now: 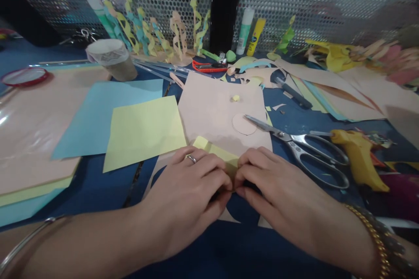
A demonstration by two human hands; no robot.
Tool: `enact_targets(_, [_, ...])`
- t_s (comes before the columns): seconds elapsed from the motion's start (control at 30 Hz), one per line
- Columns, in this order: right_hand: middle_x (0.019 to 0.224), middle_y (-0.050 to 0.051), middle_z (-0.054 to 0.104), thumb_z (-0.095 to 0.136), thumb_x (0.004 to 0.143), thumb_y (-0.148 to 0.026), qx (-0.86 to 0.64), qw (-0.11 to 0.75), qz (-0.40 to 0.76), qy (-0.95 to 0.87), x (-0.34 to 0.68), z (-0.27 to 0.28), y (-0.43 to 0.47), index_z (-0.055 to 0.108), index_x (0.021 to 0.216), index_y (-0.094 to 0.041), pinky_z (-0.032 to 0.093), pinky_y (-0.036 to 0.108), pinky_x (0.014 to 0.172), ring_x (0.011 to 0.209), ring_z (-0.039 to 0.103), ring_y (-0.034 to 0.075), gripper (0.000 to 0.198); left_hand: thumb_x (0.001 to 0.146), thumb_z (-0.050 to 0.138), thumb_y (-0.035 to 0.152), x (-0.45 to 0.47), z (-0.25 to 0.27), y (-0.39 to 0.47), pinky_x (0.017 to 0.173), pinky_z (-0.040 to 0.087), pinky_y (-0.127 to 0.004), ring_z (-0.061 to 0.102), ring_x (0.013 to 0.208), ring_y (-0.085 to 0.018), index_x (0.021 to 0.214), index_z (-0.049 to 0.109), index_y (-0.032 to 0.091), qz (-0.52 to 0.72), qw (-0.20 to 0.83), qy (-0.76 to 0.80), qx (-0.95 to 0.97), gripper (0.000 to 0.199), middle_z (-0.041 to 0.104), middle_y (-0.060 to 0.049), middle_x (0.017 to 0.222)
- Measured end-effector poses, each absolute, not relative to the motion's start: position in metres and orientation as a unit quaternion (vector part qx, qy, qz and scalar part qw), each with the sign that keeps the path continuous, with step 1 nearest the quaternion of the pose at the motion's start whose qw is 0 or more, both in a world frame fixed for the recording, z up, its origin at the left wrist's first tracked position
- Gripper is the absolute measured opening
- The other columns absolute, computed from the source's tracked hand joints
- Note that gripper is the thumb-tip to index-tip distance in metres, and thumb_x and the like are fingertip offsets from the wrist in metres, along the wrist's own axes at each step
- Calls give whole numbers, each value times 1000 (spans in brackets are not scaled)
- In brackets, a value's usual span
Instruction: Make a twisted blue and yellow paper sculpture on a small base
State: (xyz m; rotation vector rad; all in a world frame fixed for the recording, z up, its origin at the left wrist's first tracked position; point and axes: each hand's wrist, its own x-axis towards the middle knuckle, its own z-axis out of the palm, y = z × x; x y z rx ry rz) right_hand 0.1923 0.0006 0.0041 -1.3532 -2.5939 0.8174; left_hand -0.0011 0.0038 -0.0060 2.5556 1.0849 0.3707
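At nine o'clock from the middle of the view, a stack of paper sheets [39, 122] is lying on the blue table [94, 183], with a red-rimmed disc [25, 77] resting at its far edge. Just right of it, a blue sheet [81, 122] is spreading out partly beneath a yellow sheet [147, 135]. Toward eleven, curled paper strips [178, 32] are standing upright. Between six and seven, the left hand [193, 181] is pinching a folded yellow paper strip [218, 152] with thumb and fingertips. Behind the knuckles, a pale pink sheet [209, 100] is filling the centre; the yellow strip is sitting between five and six, over that sheet's near edge. At twelve, a dark phone [225, 15] is leaning upright, and two glue sticks [245, 30] are standing toward one. At four, the right hand [278, 178] is gripping the same strip, its fingertips almost meeting the left's. At three, scissors [281, 134] are pointing onto a drawn circle [242, 126], and farther out a yellow glue gun [360, 157] is lying beside their handles.
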Motion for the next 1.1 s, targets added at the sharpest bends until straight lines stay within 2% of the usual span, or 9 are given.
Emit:
enact_targets(0.17, [91, 4, 49, 43, 87, -15, -455, 71, 252, -851, 191, 2, 0, 54, 81, -20, 41, 43, 77, 86, 45, 22, 14, 83, 56, 23, 0, -3, 4, 85, 31, -37, 54, 83, -16, 79, 59, 24, 124, 202, 391, 889, 5, 61, 4, 88])
enact_targets(0.43, [91, 4, 50, 46, 86, -15, -449, 72, 244, -857, 193, 3, 1, 54, 79, -19, 43, 41, 76, 86, 45, 21, 12, 84, 53, 23, 1, -5, 2, 87, 30, -37, 54, 84, -16, 80, 58, 23, 130, 181, 388, 894, 6, 61, 4, 87])
enact_targets(0.63, [90, 1, 51, 55, 80, -13, -443, 73, 268, -852, 195, 3, 1, 55, 79, -21, 42, 39, 76, 86, 46, 20, 8, 82, 54, 19, 1, -5, 2, 86, 32, -37, 54, 83, -16, 79, 58, 23, 127, 205, 398, 885, 6, 61, 4, 87])
enact_targets(1.1, [86, 2, 53, 52, 83, -16, -458, 83, 238, -853, 192, 3, -3, 57, 76, -19, 42, 37, 74, 83, 48, 20, 10, 83, 54, 20, 2, -3, -1, 85, 30, -38, 54, 85, -16, 80, 57, 23, 124, 193, 388, 893, 6, 62, 4, 88])
